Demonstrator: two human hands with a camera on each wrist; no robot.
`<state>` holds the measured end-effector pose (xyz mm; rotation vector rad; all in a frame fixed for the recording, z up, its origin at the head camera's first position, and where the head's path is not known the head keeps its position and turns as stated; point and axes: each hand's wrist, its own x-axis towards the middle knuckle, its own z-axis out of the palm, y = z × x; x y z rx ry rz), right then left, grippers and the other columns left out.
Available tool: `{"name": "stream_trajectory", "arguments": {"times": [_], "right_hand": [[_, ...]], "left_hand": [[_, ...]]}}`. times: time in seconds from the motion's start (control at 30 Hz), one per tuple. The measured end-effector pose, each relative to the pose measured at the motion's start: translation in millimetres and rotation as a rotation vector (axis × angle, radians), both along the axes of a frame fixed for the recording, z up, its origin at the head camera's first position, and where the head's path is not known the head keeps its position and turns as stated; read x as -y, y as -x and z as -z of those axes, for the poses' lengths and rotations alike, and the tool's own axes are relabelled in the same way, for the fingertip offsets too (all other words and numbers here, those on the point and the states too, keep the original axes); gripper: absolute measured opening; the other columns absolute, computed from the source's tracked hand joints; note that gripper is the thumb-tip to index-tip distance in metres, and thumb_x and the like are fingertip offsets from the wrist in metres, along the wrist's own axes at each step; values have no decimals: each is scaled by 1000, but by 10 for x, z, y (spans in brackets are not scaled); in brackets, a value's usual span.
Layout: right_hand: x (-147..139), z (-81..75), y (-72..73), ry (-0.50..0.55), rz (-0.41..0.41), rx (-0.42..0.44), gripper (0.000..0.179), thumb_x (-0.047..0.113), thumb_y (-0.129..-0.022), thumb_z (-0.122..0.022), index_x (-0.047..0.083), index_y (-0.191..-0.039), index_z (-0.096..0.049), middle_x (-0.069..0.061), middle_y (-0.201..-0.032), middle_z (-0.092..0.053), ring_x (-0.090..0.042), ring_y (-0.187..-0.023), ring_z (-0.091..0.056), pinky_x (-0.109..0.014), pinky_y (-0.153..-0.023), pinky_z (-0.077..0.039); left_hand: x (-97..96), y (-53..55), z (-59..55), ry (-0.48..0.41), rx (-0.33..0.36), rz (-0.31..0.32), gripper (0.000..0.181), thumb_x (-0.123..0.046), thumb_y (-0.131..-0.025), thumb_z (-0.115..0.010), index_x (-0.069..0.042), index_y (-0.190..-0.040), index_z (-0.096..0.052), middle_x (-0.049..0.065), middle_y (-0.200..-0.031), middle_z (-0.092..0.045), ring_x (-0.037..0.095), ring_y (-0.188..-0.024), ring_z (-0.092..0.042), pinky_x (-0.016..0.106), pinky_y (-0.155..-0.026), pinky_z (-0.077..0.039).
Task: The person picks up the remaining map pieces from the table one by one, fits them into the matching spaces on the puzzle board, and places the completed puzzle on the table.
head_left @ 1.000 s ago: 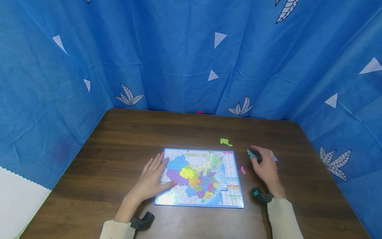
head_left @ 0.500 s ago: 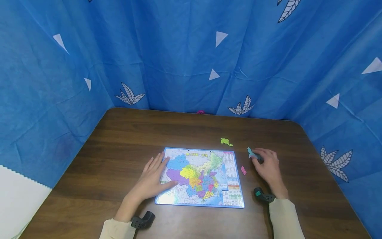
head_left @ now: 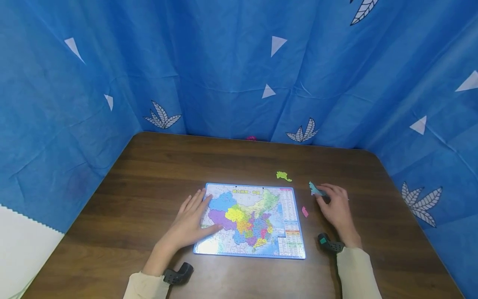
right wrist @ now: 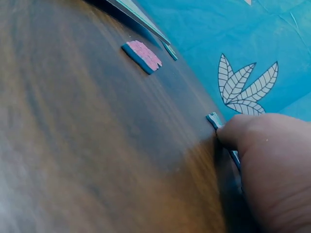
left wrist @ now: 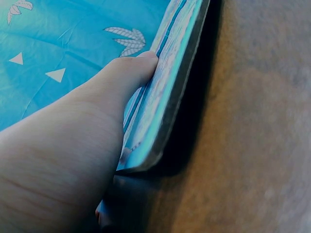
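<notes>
Hands [head_left: 192,224] [head_left: 335,207] on board [head_left: 291,241] and blue piece [head_left: 313,189]

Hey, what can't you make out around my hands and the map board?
- Teal piece: right part hidden by the right hand, head view.
- Map board: fine print too small to read, head view; far end cut off by top edge, left wrist view.
- Pink piece: surface detail blurred, right wrist view.

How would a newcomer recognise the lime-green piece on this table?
Find the map board on the table. The lime-green piece lies beyond its far edge, near the right corner. Its colour and thin tail distinguish it from the pink piece.
</notes>
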<state>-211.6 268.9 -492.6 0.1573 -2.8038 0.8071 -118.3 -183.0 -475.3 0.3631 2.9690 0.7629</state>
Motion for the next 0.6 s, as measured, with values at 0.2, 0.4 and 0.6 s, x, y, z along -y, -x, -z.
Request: {"name": "stream_trajectory", "arguments": {"times": [0.2,0.4,0.6], "right_hand": [[-2,0,-10,-1,-6,-18,30,13,-99,-69,-1,-125,-69,-27,-136,-59,-48,-134,-41,-71,-105,-37],[11,-12,-17,9,-1,-12,30,16,-101,-67,2,-127,-68,-26,-133,-62,-48,-136,-40,-73,-107,-33],[22,-10,-18,18,-13,-26,29,17,-101,-68,4,-127,-69,-24,-128,-66,-47,-135,-43,-74,-107,-32]], "left_hand": [[-8,7,-7,3,-10,0,101,-68,-83,-69,-9,-160,-38,14,-171,-22,35,-159,-16,62,-126,-12],[-7,12,-7,4,-10,1,102,-68,-83,-69,-10,-160,-38,14,-171,-22,35,-159,-15,62,-126,-12],[-3,5,11,5,-5,1,102,-70,-84,-68,-10,-160,-37,14,-171,-22,35,-160,-14,62,-126,-12]]}}
